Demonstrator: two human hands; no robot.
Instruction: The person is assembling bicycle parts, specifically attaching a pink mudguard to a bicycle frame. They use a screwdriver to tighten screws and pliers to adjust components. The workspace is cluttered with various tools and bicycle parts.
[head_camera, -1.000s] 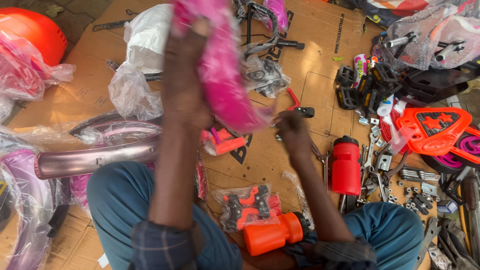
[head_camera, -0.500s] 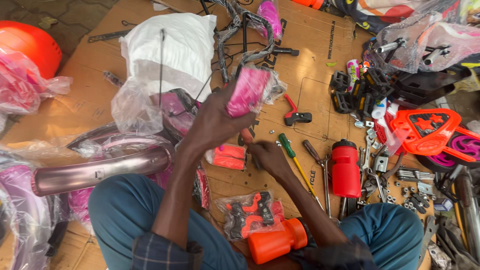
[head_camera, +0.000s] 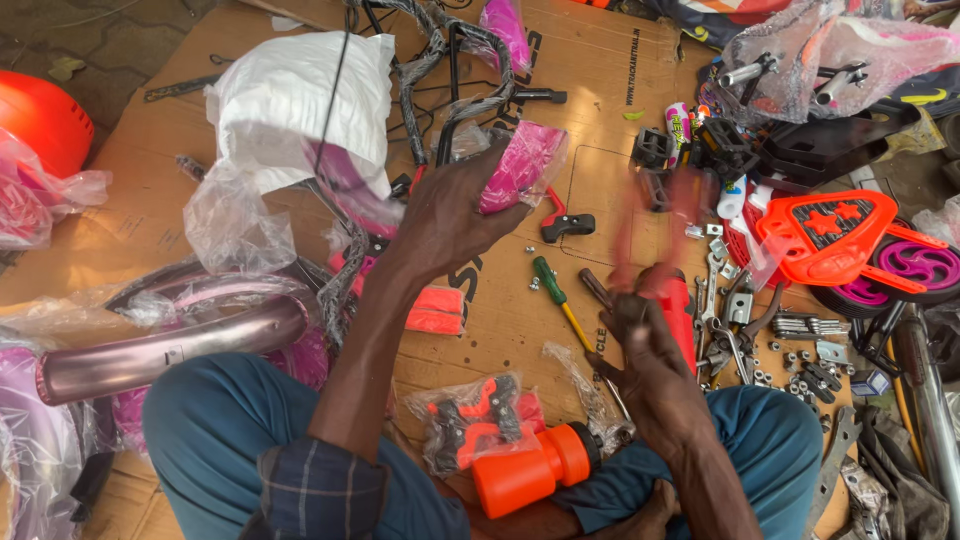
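Pink part in clear plastic wrap (head_camera: 522, 165), just above frame centre: still bagged, wrap not torn as far as can be seen, so unwrapping looks barely begun or not begun. Left hand (head_camera: 445, 215) holds it from below and behind, fingers (head_camera: 470, 165) curled shut round its lower edge, part lifted off the cardboard sheet (head_camera: 590, 60) that covers the floor. Right hand (head_camera: 645, 345), lower right of centre, is closed on a thin tool or part that rises as a red blur; too smeared to tell what it is, or how tight the grip sits. It is apart from the pink part, not touching it. Just behind the right hand stands a red bottle (head_camera: 680, 310). Between the two hands lies a green-handled screwdriver (head_camera: 552, 290), loose on the cardboard. Lower centre, between the knees: an orange bottle (head_camera: 525, 470) on its side, touching a bag of orange and black pedals (head_camera: 475, 425), bag unopened. Centre right: loose nuts, wrenches and brackets (head_camera: 790, 350) spread out, nothing sorted. Right edge: orange seat plate (head_camera: 830, 235) over a pink-hubbed small wheel (head_camera: 915, 265), both unattached. Left: mauve frame tube (head_camera: 170, 350), partly in plastic, lying bare of fittings. Upper centre: black handlebar (head_camera: 450, 70) in wrap, resting. Judged from this spread, nearly all assembly remains; parts sit separate, most still packaged.
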